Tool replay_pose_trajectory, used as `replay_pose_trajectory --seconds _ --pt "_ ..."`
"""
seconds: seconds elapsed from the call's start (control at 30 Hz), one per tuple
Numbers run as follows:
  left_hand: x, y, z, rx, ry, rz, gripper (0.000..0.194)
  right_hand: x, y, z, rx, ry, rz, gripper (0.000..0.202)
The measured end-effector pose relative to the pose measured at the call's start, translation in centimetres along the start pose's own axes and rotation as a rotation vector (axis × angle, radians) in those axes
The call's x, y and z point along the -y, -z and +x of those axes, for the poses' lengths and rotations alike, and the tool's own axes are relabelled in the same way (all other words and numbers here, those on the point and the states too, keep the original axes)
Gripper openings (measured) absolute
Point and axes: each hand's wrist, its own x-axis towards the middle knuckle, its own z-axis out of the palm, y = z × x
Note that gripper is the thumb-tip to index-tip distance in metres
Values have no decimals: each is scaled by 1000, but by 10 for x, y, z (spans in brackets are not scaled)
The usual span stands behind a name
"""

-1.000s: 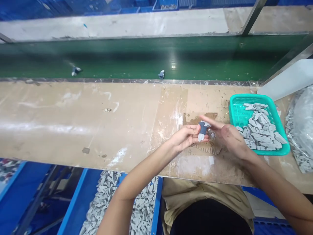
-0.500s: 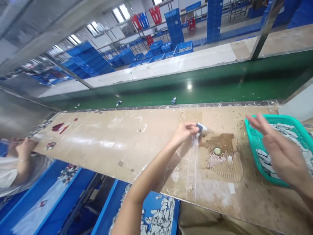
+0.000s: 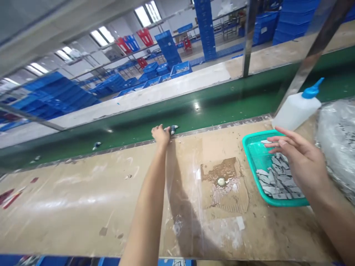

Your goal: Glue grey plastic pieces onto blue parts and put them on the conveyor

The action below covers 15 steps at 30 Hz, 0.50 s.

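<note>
My left hand (image 3: 161, 135) reaches to the near edge of the green belt (image 3: 202, 120). Its fingers are curled at a small dark blue and white piece (image 3: 173, 129), whose exact kind I cannot make out. Over the teal basket (image 3: 249, 177) hovers my right hand (image 3: 301, 153), fingers stretched and apart, apparently holding nothing. Elongated grey-white pieces (image 3: 277, 179) lie heaped in the basket, and one pale piece shows by the right fingertips. A wet brown cardboard patch (image 3: 226, 168) with a round pale disc (image 3: 221, 181) lies on the table between the hands.
A white squeeze bottle (image 3: 295, 111) with a blue nozzle stands behind the basket, beside a clear plastic bag (image 3: 338, 140). Farther left on the belt lies another blue-white piece (image 3: 96, 145). Metal posts (image 3: 247, 40) rise beyond the table. Red scraps (image 3: 11, 197) lie at far left.
My left hand has gone from above the table to the belt's near edge with the blue-white piece. The view has swung right, bringing in the bottle and bag; the co-worker's hands have left view.
</note>
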Motion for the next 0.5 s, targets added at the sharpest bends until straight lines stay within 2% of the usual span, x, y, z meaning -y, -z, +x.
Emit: replay_pose_trajectory --seconds 0.07,0.17,0.23,0.33,0.4,0.5 --pt "5 4 2 -18 41 -8 31 0 11 9 -5 18 -162 34" --pt "10 10 2 -51 88 -31 19 -11 25 19 97 121 -640 28" --pt "8 13 -1 -82 88 -80 16 -23 28 21 234 199 -889 28" --pt "-2 14 -14 -98 72 -232 30 -36 25 18 522 252 -1031 28" --pt "-11 12 -32 -29 96 -376 34 -41 20 12 677 265 -1081 29" --pt "-19 11 -74 211 182 -606 24 -43 14 2 758 254 -1145 22"
